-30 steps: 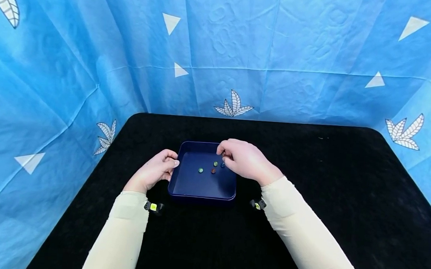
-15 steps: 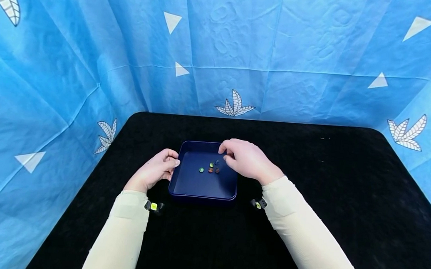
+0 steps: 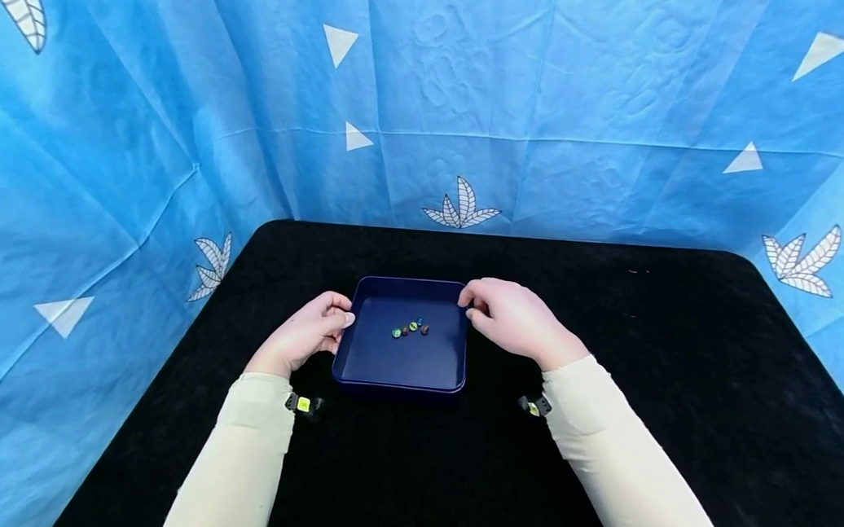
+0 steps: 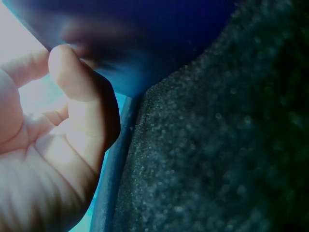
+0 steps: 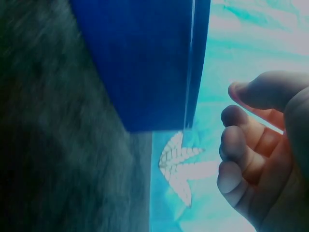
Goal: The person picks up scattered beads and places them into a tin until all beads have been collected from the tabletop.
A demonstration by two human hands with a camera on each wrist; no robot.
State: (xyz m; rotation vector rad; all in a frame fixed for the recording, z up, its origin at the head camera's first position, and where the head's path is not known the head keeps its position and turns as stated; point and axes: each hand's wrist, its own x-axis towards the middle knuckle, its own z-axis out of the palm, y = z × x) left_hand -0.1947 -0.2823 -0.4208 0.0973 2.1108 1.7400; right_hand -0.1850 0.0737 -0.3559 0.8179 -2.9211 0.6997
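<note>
A dark blue rectangular tray (image 3: 398, 368) lies on the black table in the head view. Several small glass marbles sit close together inside it, among them a green one (image 3: 397, 333), a blue one (image 3: 420, 322) and a brown one (image 3: 425, 329). My left hand (image 3: 307, 333) pinches the tray's left wall, thumb at the rim; the fingers outside are partly hidden. On the other side, my right hand (image 3: 514, 319) hovers by the upper right rim with loosely bent fingers. The right wrist view shows this hand (image 5: 260, 150) holding nothing, apart from the tray wall (image 5: 140, 63).
The black cloth-covered table (image 3: 642, 377) extends around the tray. Behind and to the left hangs a blue curtain (image 3: 441, 93) with white triangles and leaf prints.
A reddish-brown marble left my right fingers and dropped into the tray. The marbles have shifted into a tighter group. My right hand has moved right, toward the rim; my left hand stays put.
</note>
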